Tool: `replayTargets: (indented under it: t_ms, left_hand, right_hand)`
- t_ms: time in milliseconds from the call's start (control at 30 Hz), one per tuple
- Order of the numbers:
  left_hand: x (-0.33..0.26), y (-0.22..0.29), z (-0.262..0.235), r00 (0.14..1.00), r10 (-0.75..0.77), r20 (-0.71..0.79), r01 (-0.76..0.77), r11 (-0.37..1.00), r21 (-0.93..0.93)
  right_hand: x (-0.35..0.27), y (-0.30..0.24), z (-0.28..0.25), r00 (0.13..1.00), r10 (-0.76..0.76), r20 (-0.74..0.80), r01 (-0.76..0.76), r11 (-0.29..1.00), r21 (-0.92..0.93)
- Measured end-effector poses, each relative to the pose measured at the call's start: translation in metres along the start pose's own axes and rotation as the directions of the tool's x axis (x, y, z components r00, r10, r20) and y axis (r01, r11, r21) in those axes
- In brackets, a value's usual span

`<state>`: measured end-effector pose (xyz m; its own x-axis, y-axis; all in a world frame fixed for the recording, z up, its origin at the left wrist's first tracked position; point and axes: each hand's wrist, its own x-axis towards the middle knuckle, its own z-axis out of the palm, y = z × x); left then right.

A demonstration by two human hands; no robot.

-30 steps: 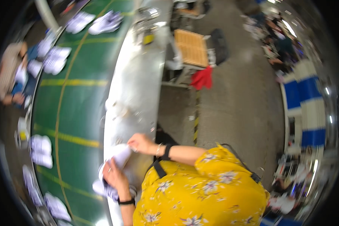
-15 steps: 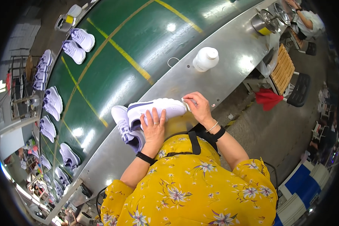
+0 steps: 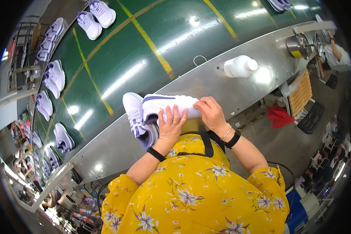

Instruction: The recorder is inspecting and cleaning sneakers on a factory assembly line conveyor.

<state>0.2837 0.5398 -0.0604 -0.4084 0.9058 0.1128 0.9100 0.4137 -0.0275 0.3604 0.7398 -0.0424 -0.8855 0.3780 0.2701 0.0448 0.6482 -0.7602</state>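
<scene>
A white sneaker with purple trim [image 3: 163,105] lies on its side on the steel ledge [image 3: 206,84] in front of me. My left hand [image 3: 171,126] presses flat on its side with fingers spread. At the sneaker's right end, my right hand [image 3: 210,113] pinches it. A second matching sneaker [image 3: 135,117] stands upright just left of the first, touching it.
A green conveyor belt [image 3: 144,50] with yellow lines carries several pairs of white-purple sneakers [image 3: 52,78] along its far side. A white plastic bottle [image 3: 240,66] lies on the ledge to the right, near metal pots [image 3: 296,45]. Another person [image 3: 335,54] works at far right.
The view swung from looking along the belt to looking down at the ledge. Both hands stay on the sneaker, which now lies nearer me and larger in view.
</scene>
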Motion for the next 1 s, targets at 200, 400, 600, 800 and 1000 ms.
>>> replayTargets:
  t_ms: [200, 400, 600, 800, 1000]
  left_hand:
    - [0.005, 0.001, 0.002, 0.999, 0.028, 0.034, -0.028, 1.000, -0.012]
    - [0.004, -0.001, 0.000, 1.000, 0.024, 0.002, -0.024, 1.000, 0.010]
    - [0.008, 0.000, 0.003, 0.999, 0.041, -0.021, -0.040, 0.998, 0.058]
    - [0.005, 0.001, 0.004, 0.999, 0.042, 0.009, -0.043, 0.998, 0.048]
    - [0.016, -0.001, 0.002, 0.999, 0.029, -0.016, -0.028, 0.998, 0.048]
  right_hand:
    - [0.041, -0.010, 0.026, 0.991, -0.124, 0.047, 0.125, 0.992, -0.003]
    - [0.009, 0.006, -0.011, 0.987, -0.091, 0.131, 0.097, 0.994, -0.044]
    - [0.042, -0.003, 0.025, 0.987, -0.128, 0.093, 0.128, 0.992, 0.006]
    - [0.004, 0.017, -0.012, 0.984, -0.120, 0.129, 0.126, 0.991, -0.036]
    - [0.035, 0.002, 0.013, 0.992, -0.118, 0.050, 0.118, 0.993, -0.003]
